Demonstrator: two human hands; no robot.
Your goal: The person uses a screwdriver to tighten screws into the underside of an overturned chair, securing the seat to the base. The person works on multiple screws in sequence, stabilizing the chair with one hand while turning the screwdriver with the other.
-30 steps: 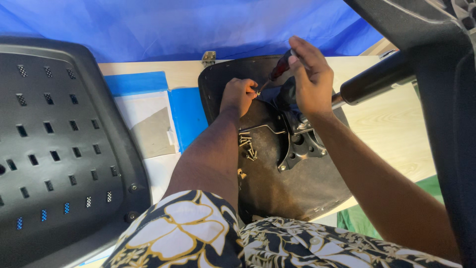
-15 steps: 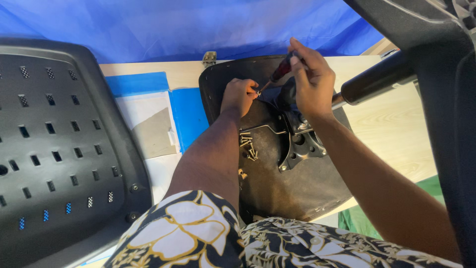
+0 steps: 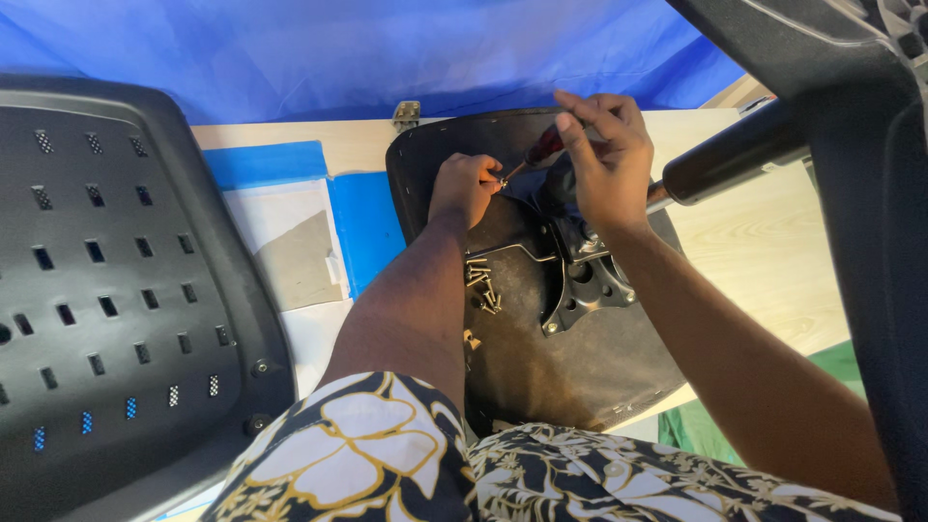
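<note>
An upside-down black chair seat [image 3: 580, 387] lies on the wooden table in front of me. A black metal mounting plate [image 3: 590, 285] is fixed at its middle. My right hand [image 3: 604, 164] grips a screwdriver [image 3: 539, 153] with a red and black handle, its tip slanting down to the left. My left hand [image 3: 464, 188] is closed at the tip, fingers pinched on a small screw at the seat's far part. Several loose screws [image 3: 483, 285] lie on the seat beside the plate.
A black perforated chair backrest [image 3: 106, 290] fills the left side. Blue and white sheets [image 3: 290, 232] lie between it and the seat. A black chair base with a cylinder [image 3: 735, 155] hangs over the right. Blue cloth [image 3: 338, 58] covers the back.
Both hands stay at the far part of the seat; the right hand with the screwdriver has shifted only slightly.
</note>
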